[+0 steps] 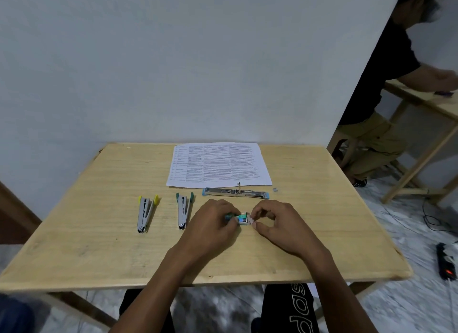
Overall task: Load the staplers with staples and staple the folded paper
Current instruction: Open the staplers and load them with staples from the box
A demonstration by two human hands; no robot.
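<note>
1. Keep the left hand (213, 221) curled tight round the left end of the staple box (242, 218) to steady it low over the bench (99, 246).
2. Keep the right hand (275, 221) pinched on the box's right end and ease it open slowly, so that no strips spill.
3. Lift out one whole strip without snapping it.
4. Note the box: small and pale with green-blue print, in the bench's near middle between both hands.
5. Load into the open staplers: yellow stapler (146, 212) and green stapler (184, 208) on the left, blue stapler (235, 192) flat just before the printed paper (218, 164).
</note>
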